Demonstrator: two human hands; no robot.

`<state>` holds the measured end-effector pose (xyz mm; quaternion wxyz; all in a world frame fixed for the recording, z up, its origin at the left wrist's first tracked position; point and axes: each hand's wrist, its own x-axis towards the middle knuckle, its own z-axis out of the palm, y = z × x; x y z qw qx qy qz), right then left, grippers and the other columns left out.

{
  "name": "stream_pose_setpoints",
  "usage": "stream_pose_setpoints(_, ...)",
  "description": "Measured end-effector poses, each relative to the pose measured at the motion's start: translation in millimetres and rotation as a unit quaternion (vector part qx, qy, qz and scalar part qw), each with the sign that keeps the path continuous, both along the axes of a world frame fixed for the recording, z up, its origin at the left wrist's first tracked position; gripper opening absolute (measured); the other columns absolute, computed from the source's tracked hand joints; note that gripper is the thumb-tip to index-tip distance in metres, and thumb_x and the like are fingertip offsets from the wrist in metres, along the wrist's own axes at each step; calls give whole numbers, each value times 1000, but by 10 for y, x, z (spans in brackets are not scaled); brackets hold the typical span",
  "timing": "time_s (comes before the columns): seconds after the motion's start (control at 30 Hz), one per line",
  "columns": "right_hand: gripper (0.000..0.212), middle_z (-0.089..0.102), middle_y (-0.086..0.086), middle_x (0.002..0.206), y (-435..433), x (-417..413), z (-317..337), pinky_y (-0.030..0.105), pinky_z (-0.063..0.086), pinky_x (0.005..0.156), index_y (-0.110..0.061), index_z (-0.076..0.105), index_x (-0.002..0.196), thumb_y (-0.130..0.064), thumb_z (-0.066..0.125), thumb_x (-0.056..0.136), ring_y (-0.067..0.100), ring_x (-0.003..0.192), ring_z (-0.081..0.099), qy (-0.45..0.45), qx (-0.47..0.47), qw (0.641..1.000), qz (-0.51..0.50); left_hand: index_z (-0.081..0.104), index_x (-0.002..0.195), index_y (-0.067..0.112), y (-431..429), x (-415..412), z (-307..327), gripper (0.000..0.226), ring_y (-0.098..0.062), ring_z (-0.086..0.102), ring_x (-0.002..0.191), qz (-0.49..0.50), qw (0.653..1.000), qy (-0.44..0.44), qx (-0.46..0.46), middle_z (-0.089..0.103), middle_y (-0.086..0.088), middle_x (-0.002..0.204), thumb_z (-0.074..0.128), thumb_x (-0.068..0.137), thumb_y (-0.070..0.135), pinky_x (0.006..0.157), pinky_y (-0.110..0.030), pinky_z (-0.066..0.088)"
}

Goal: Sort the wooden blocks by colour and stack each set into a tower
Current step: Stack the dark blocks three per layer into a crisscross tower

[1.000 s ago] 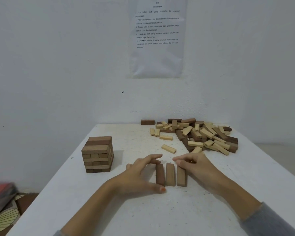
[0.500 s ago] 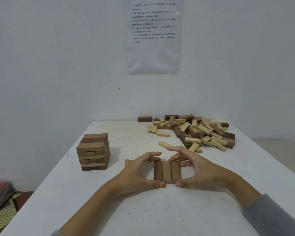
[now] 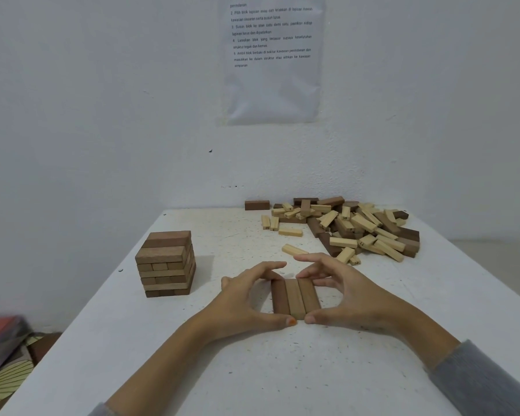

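Note:
Three brown blocks [image 3: 294,298] lie flat side by side, touching, on the white table [image 3: 282,370] in front of me. My left hand [image 3: 240,301] cups their left side, thumb at the near ends and fingers at the far ends. My right hand [image 3: 351,298] mirrors it on the right side; the two thumb tips nearly meet. A brown tower [image 3: 165,262] of several layers stands to the left. A mixed pile of light and dark blocks [image 3: 357,229] lies at the back right.
One dark block [image 3: 256,205] sits alone by the wall. A light block [image 3: 293,249] lies just beyond my fingers. A printed sheet [image 3: 273,55] hangs on the wall. A red object [image 3: 0,334] lies on the floor, left of the table's edge.
The three brown blocks, slightly apart a second ago, are now pressed together. My right hand came round from the far end to cup the row, thumb at the near ends.

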<state>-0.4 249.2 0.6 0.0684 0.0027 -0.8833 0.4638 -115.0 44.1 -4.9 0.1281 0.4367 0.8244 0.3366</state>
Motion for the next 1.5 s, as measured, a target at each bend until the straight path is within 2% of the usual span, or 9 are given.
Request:
stream_pose_setpoints(0.23,87,60,-20,120,9,-21,-27,14,42,97,-50,43,132,-31,91,62,-6,112,53,5,25,1000,-3,29,130,61,6,-28,-19,80,-6,40,125,2,1000,-4,5,51,34,123,77,66,60,100,-33,20)
stream_pose_setpoints(0.33,87,61,-18,118,14,-30,-29,15,45,90,-49,43,133,-27,90,63,0,101,55,8,27,1000,-3,29,130,62,7,-28,-26,81,-8,40,125,5,1000,-6,10,51,34,122,78,65,60,101,-35,22)
stream_pose_setpoints(0.43,91,61,-18,118,26,-38,-49,17,45,90,-52,41,134,-29,91,62,1,101,55,9,24,1000,-2,30,130,62,1,-36,-36,82,-11,38,127,7,1000,-11,13,52,34,122,78,63,61,102,-36,23)
stream_pose_setpoints(0.57,98,62,-15,119,42,-49,-76,21,46,92,-57,36,135,-41,92,55,5,105,57,13,16,1000,-7,31,130,61,-1,-33,-29,85,-11,38,128,8,1000,-19,23,54,34,121,80,60,61,105,-36,24)
stream_pose_setpoints(0.7,97,62,-17,116,33,-57,-89,22,47,91,-60,36,133,-40,92,56,3,107,55,20,25,999,-14,33,131,60,4,-35,-41,87,-13,40,128,4,999,-37,36,55,32,121,82,58,59,109,-44,30)
stream_pose_setpoints(0.93,102,62,-24,117,13,-41,-55,14,44,88,-65,30,134,-42,91,56,-6,108,52,8,34,999,-15,37,130,56,-2,-32,-31,86,-1,47,124,-9,996,-59,60,59,24,121,85,59,50,110,-44,33)
stream_pose_setpoints(1.17,101,61,-22,118,-15,-46,-45,10,41,87,-59,29,137,-42,90,59,-9,110,49,6,44,999,-15,38,132,52,1,-27,-24,86,3,47,124,-14,996,-69,63,60,20,123,87,61,44,111,-43,33)
stream_pose_setpoints(1.37,101,61,-20,119,-43,-16,-12,3,37,83,-58,26,137,-37,90,61,-15,106,47,6,44,999,-12,38,132,53,1,-19,-17,87,-1,47,125,-12,996,-65,60,60,19,123,86,60,49,110,-45,33)
stream_pose_setpoints(1.5,100,62,-19,118,-42,-13,-16,5,38,85,-57,30,137,-38,91,59,-12,111,48,6,42,999,-15,39,132,51,-1,-10,-7,87,-2,48,125,-14,996,-69,63,61,18,123,87,60,46,110,-44,34)
